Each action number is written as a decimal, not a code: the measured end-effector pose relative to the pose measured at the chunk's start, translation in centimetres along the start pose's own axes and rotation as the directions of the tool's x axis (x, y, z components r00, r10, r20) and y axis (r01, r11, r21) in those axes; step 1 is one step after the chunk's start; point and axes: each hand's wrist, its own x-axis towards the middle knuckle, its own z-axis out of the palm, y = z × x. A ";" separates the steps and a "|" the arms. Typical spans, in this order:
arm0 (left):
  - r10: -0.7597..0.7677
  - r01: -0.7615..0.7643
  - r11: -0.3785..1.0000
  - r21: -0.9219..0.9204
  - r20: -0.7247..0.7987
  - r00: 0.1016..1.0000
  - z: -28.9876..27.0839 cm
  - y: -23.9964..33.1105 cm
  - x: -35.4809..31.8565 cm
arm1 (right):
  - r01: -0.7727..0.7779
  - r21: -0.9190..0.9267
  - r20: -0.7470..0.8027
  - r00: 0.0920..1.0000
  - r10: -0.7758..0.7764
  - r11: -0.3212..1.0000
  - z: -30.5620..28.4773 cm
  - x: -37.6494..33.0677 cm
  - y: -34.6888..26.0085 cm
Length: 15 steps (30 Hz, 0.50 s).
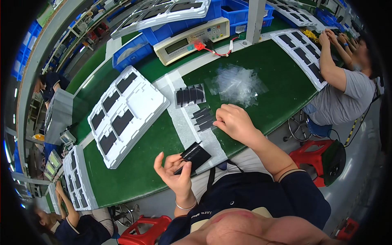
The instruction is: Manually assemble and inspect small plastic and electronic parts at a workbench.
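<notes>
We pinch a black pack (200, 156) in our left hand (179, 177); right hand (239, 125), fingers (223, 115) bunched, grip unclear, at black strips (202, 118), pack's twelve o'clock.

A cream meter (192, 43) stands beside a blue bin (132, 60).

Left hand (175, 174) partly hidden behind the black piece (199, 157) near the table's (277, 81) front edge, blue bin (164, 33) half lost behind the meter (192, 43), tray (173, 19) cut off above, red stool (154, 223) below, grey-shirted person's (347, 92) head blurred.
</notes>
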 end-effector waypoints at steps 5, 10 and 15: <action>-0.010 0.008 1.000 0.028 0.086 0.996 1.4 -0.5 0.5 | 0.011 -0.003 -0.011 1.000 -0.011 1.000 0.0 0.4 0.2; 0.038 -0.039 0.999 0.010 0.138 0.990 0.8 -1.2 0.4 | 0.012 0.055 -0.078 0.997 -0.008 0.998 -0.2 0.0 -0.3; 0.047 -0.046 0.999 -0.016 0.129 0.991 0.1 -1.7 0.5 | -0.139 0.447 0.113 0.989 0.098 0.884 -1.4 0.6 -1.2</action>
